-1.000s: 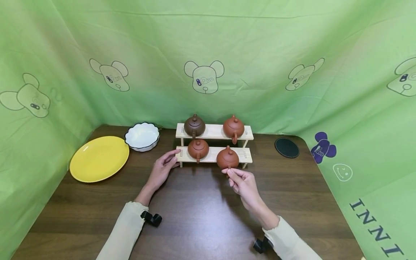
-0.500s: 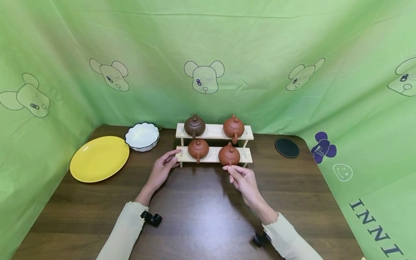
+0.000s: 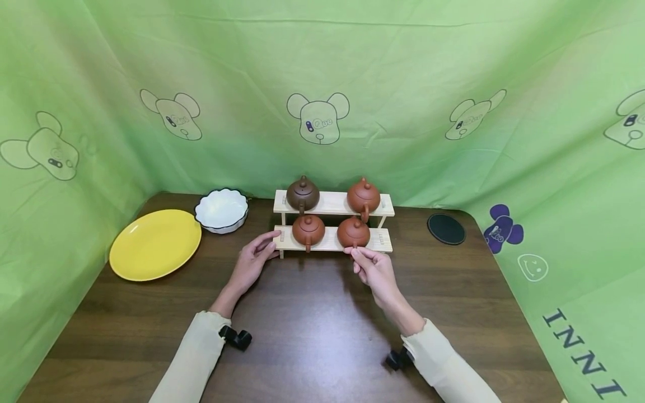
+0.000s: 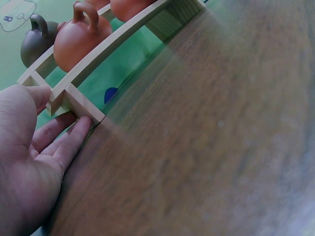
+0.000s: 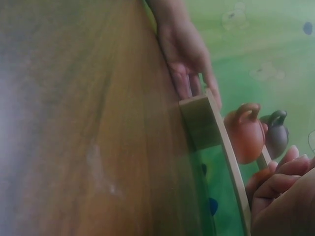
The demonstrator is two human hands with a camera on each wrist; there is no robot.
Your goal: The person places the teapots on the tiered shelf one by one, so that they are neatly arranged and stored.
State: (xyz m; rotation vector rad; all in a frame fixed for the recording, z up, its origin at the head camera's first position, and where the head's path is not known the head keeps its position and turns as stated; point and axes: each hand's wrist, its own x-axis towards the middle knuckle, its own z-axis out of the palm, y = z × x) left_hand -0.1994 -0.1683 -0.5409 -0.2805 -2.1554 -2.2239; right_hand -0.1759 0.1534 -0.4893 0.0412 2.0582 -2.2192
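Observation:
In the head view a two-tier wooden rack [image 3: 330, 239] stands at the back middle, bearing small clay teapots. My right hand [image 3: 377, 277] pinches the handle of a reddish-brown teapot [image 3: 354, 230] at the right of the lower tier. Beside it on that tier sits another reddish teapot [image 3: 308, 228]. The upper tier carries a dark brown teapot [image 3: 303, 196] on the left and a reddish one [image 3: 364, 197] on the right. My left hand [image 3: 252, 262] grips the rack's left end; the left wrist view shows its thumb at the plank and fingertips against the leg [image 4: 81, 104].
To the left lie a yellow oval plate [image 3: 155, 246] and a white scalloped bowl [image 3: 221, 210] with a dark rim. A round black coaster [image 3: 446, 229] is at the back right. Green printed cloth [image 3: 317, 50] hangs around the brown wooden table [image 3: 312, 336].
My right hand has moved the teapot away from me, from the lower tier's front edge to farther back over the plank. My left hand stays at the rack's end.

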